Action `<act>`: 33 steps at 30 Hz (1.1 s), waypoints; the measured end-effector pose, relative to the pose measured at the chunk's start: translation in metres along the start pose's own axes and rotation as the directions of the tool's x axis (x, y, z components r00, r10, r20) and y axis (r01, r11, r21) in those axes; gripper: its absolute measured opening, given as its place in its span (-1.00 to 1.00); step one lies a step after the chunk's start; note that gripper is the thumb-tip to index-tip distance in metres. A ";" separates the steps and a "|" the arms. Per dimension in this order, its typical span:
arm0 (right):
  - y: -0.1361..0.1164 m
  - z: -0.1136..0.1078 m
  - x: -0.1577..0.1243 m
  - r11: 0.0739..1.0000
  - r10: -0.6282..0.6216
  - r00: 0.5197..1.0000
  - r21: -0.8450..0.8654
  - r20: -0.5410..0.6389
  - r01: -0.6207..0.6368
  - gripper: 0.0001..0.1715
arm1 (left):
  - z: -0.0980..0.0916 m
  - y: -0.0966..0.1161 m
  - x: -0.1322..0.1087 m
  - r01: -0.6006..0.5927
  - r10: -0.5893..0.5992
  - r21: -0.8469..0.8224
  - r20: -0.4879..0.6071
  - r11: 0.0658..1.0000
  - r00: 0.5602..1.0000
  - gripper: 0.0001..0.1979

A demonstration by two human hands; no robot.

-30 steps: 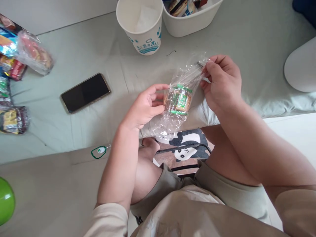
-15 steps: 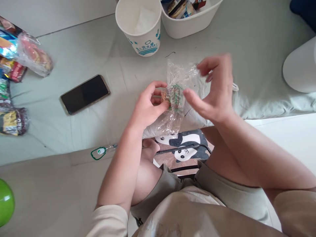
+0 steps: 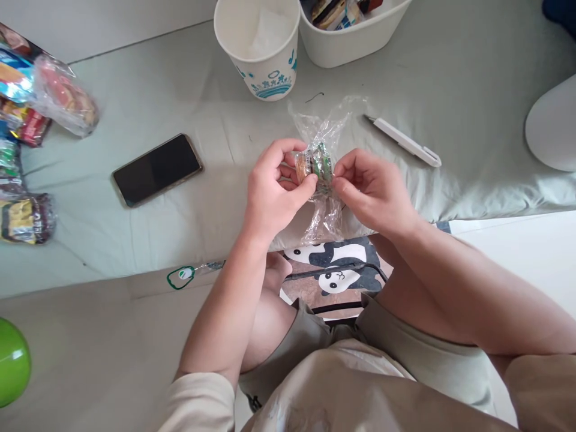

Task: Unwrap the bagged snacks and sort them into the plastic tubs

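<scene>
A small snack packet [image 3: 322, 161], clear with green print and something tan and round inside, is pinched between the thumb and fingers of my left hand [image 3: 275, 191]. Its loose transparent ends spread above and below the hand. My right hand [image 3: 375, 187] is closed in a pinch at the packet's right edge, thumb against forefinger, apparently on the wrapper film. Just beyond the right hand lies a white pen [image 3: 405, 141] with a dark tip.
A black phone [image 3: 157, 170] lies to the left, with several packaged snacks [image 3: 65, 96] farther left. A paper cup [image 3: 272, 77] and a white bin [image 3: 351, 48] holding packets stand at the back. A white rounded object [image 3: 553, 123] is at right. The cloth-covered surface [image 3: 216, 210] ends before my knees.
My right hand has come down and left from above the packet and closed at its right edge, uncovering the pen. My left hand keeps its hold; the packet is tilted slightly differently.
</scene>
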State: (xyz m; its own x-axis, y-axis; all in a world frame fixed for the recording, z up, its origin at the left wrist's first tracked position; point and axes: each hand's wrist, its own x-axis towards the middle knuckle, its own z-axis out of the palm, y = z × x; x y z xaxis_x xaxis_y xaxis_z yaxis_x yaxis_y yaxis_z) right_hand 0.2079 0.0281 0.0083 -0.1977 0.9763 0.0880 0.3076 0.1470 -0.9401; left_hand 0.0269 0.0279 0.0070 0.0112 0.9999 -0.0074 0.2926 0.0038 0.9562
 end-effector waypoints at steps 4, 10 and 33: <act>0.010 -0.003 0.003 0.999 -0.016 0.994 -0.036 -0.111 0.013 -0.94 | -0.002 -0.002 -0.001 -0.018 0.018 0.014 0.000 1.000 1.000 -0.66; 0.029 -0.012 0.006 0.995 -0.053 0.990 -0.089 -0.133 0.042 -0.90 | -0.018 -0.019 0.004 0.015 -0.014 0.021 -0.052 1.000 0.999 -0.69; 0.016 0.014 0.043 0.910 -0.015 0.990 -0.411 -0.142 -0.045 -0.89 | -0.004 -0.009 -0.001 -0.070 0.233 0.538 -0.241 0.840 0.942 -0.81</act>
State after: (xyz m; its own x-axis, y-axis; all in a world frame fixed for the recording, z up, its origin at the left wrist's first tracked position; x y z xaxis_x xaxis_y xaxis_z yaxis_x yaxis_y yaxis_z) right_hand 0.1914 0.0707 -0.0078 -0.0678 0.9866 0.1486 0.6719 0.1553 -0.7242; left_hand 0.0202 0.0269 -0.0004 -0.1517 0.9461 0.2863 0.7594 -0.0739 0.6465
